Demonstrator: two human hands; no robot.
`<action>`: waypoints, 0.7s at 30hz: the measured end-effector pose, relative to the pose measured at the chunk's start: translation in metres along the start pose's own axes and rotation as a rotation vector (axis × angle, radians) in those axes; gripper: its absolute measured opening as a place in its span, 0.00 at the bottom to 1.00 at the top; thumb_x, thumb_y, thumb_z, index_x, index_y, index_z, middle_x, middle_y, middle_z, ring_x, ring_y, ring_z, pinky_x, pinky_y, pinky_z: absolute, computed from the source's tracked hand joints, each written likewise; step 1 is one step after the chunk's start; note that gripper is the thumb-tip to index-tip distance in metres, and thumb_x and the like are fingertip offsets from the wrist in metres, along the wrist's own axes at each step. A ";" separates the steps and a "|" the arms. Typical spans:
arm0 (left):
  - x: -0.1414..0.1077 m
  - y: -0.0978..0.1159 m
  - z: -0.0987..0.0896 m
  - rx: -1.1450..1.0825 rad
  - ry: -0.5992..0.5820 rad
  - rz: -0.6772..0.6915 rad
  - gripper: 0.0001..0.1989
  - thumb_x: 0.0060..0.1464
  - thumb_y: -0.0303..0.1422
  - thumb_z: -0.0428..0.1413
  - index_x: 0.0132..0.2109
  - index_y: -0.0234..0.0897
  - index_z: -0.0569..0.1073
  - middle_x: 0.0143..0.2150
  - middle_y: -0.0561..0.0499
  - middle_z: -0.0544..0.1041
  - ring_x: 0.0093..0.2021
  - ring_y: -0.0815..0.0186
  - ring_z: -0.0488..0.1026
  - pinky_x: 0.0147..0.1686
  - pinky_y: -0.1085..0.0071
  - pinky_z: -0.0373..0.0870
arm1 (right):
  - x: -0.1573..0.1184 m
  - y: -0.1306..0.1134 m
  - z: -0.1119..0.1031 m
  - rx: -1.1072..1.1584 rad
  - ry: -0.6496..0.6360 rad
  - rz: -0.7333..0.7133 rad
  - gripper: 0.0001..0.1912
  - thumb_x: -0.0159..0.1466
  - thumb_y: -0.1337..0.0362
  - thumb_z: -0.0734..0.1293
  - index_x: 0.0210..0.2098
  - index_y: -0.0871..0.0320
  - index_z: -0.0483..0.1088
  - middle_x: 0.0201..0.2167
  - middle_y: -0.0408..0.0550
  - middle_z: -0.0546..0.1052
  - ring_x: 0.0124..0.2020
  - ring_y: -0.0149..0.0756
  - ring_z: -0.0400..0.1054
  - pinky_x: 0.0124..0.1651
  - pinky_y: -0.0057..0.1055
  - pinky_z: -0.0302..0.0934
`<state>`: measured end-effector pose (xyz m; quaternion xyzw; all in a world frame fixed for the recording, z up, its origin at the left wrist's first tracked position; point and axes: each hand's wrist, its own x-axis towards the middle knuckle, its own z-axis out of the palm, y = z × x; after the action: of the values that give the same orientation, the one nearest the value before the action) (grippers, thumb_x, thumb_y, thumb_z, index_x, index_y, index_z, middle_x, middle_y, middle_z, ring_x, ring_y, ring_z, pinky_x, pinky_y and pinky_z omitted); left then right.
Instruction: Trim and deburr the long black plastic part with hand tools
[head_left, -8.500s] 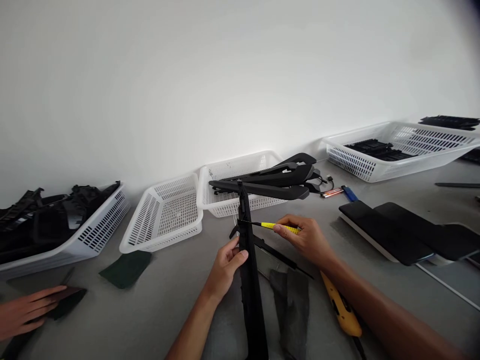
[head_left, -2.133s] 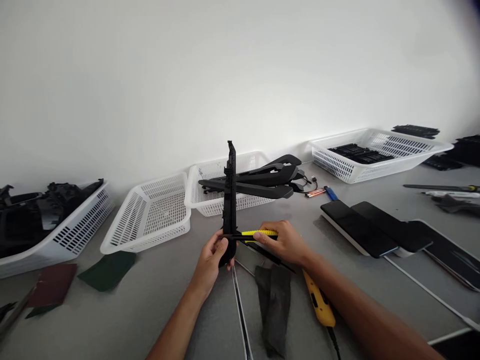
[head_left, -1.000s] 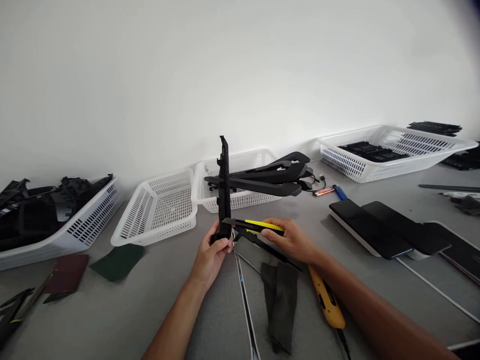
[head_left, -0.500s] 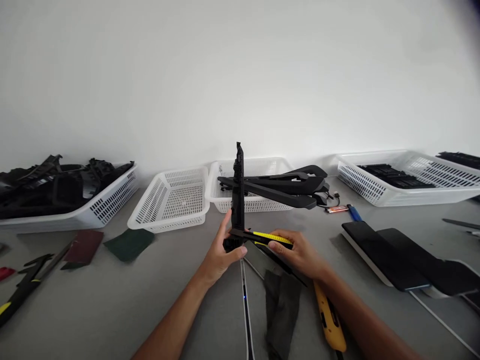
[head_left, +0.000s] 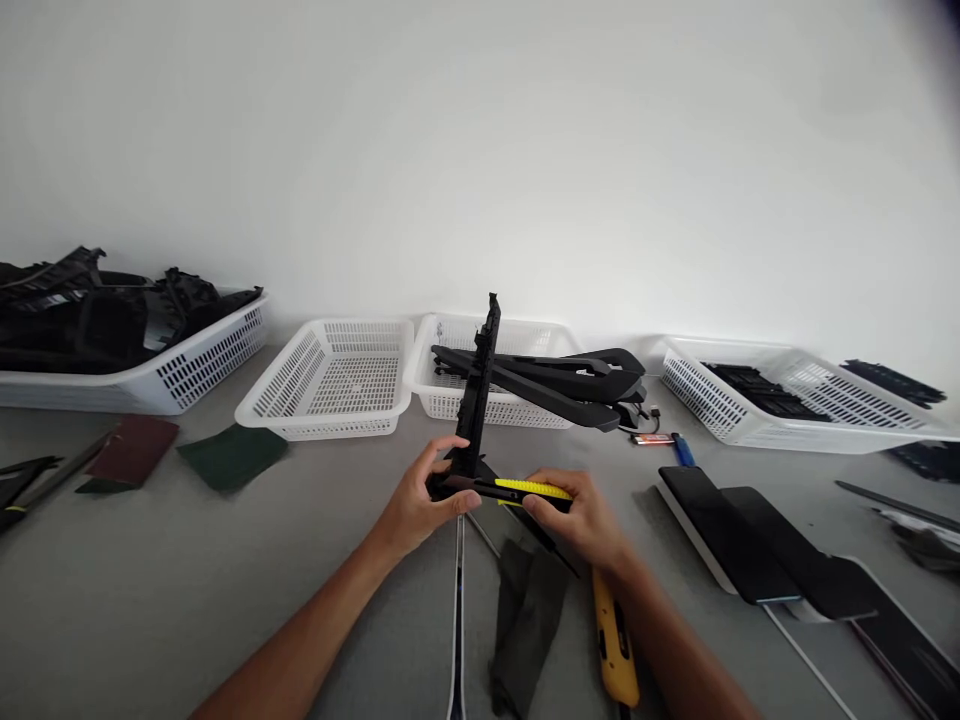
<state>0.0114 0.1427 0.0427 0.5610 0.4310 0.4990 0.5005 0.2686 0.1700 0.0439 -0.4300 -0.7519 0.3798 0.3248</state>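
My left hand (head_left: 420, 500) is closed around the lower end of a long, narrow black plastic part (head_left: 480, 385), which rises tilted slightly to the right. In my right hand (head_left: 574, 510) is a yellow and black utility knife (head_left: 525, 490), pointing left. Its front end meets the lower end of the plastic part, near my left thumb. Whether the blade touches the plastic, I cannot tell. Beneath my hands, a dark grey cloth (head_left: 525, 620) lies on the grey table (head_left: 360, 640). Beside it is a yellow-handled tool (head_left: 615, 645), partly behind my right forearm.
White baskets stand along the wall: one with black parts (head_left: 214, 350), a bare one (head_left: 322, 425), one under long black pieces (head_left: 442, 405), and one at right (head_left: 750, 430). Sandpaper sheets (head_left: 232, 455) lie left; black-topped slabs (head_left: 731, 530) and a blue item (head_left: 683, 450) lie right.
The plastic part has gone from nearly upright to leaning right. Both hands and the knife have shifted slightly left in view, and the camera view has tilted a little.
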 end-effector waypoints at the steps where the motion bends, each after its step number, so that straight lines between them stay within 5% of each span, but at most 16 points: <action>1: 0.000 -0.001 0.000 0.007 -0.005 0.021 0.28 0.52 0.41 0.73 0.57 0.43 0.75 0.38 0.51 0.84 0.32 0.63 0.77 0.35 0.71 0.71 | 0.000 -0.001 0.000 -0.009 -0.002 -0.006 0.16 0.67 0.51 0.68 0.33 0.56 0.79 0.27 0.44 0.77 0.29 0.36 0.67 0.33 0.30 0.59; 13: 0.000 -0.003 0.003 0.167 -0.105 0.054 0.21 0.52 0.47 0.72 0.48 0.42 0.83 0.42 0.49 0.83 0.42 0.57 0.78 0.46 0.65 0.70 | -0.003 -0.004 -0.004 -0.094 -0.011 -0.096 0.13 0.66 0.55 0.69 0.32 0.57 0.78 0.24 0.42 0.74 0.26 0.33 0.64 0.31 0.30 0.56; 21: 0.003 -0.008 0.000 0.129 0.051 0.091 0.24 0.54 0.50 0.70 0.54 0.45 0.84 0.50 0.46 0.84 0.51 0.51 0.77 0.52 0.62 0.69 | -0.002 0.001 -0.006 -0.096 0.132 -0.048 0.16 0.67 0.52 0.68 0.35 0.57 0.82 0.26 0.45 0.78 0.25 0.34 0.65 0.30 0.30 0.58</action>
<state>0.0115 0.1463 0.0348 0.5981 0.4488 0.5065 0.4293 0.2747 0.1700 0.0462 -0.4512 -0.7562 0.3062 0.3616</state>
